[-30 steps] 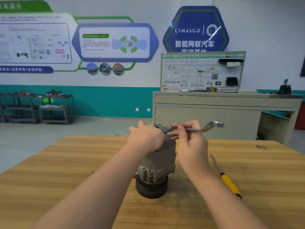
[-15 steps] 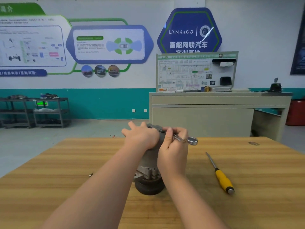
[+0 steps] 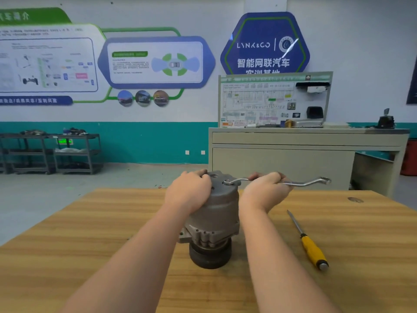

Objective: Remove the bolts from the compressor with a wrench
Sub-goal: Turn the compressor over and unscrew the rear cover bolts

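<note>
A grey cast-metal compressor [image 3: 216, 213] with a dark round pulley at its base stands upright near the middle of the light wooden table [image 3: 361, 233]. The left hand [image 3: 188, 192] grips its top left edge, fingers curled over the rim. The right hand [image 3: 266, 188] has its fingers wrapped round the shank of a silver offset ring wrench [image 3: 300, 182], whose near ring sits on the compressor's top face. A yellow-handled screwdriver [image 3: 312, 249] lies on the table to the right.
</note>
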